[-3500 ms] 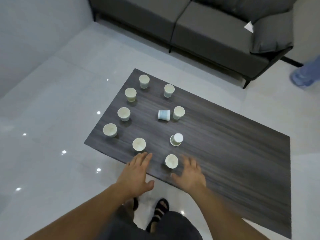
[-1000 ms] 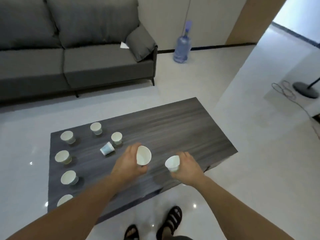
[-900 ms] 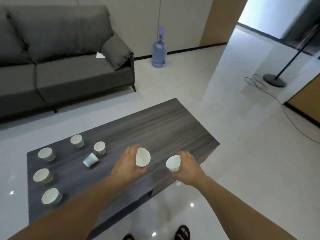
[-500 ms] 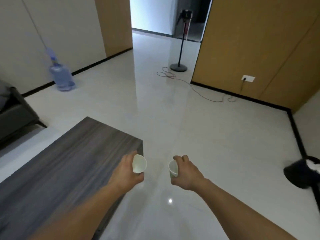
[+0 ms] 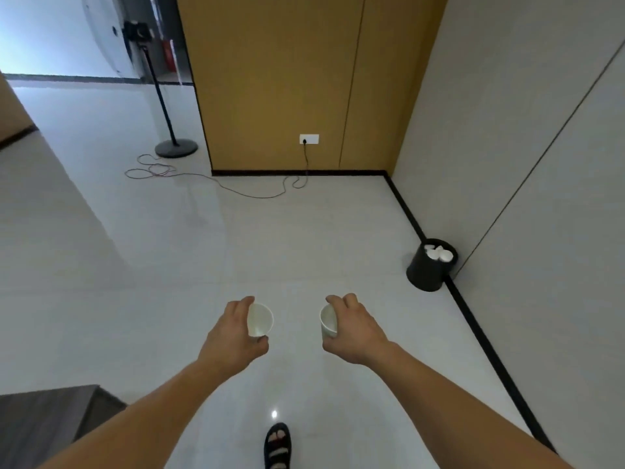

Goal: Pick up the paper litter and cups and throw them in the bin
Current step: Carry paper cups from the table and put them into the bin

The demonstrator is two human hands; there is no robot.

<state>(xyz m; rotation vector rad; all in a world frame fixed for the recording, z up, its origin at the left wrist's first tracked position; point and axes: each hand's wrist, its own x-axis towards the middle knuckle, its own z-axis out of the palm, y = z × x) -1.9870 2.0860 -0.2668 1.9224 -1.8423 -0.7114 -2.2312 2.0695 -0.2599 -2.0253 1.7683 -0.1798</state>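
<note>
Left hand: I see its fingers curled round a small white paper cup, mouth turned toward the other hand.
Right hand: fingers wrapped round a second white paper cup, mouth facing left.
Cup position: both in the air above the pale glossy floor, apart from each other.
Bin: round black bin ahead right, against the grey wall; white cups inside; I note it well apart from both hands.
Table: dark wood-grain table corner, lower left.

White pieces in the bin are too small to identify.
</note>
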